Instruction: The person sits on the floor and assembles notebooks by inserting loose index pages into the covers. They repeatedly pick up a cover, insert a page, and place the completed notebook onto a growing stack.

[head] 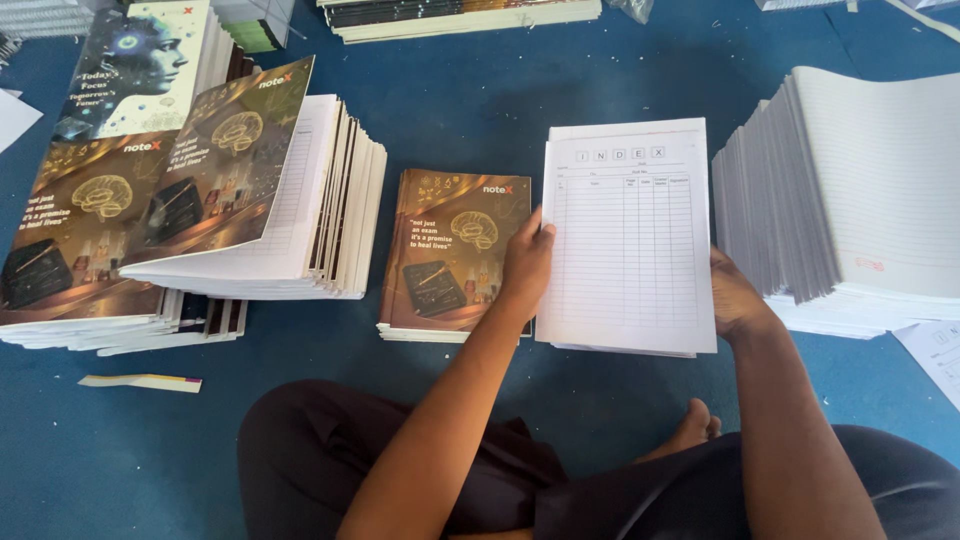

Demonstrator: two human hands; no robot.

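A white block of ruled pages [630, 235], its top sheet a printed table, lies on the blue floor in front of me. My left hand [524, 263] grips its left edge and my right hand [734, 295] holds its right edge. Just left of it sits a small pile of brown covers [445, 255] printed with a golden brain; my left hand rests over that pile's right edge.
A tall fanned stack of white page blocks [850, 200] stands at the right. Stacks of bound brown-covered notebooks [230, 190] stand at the left, with a blue-covered one [135, 65] behind. A paper strip [140, 382] lies near my knee. More stacks [460, 15] line the far edge.
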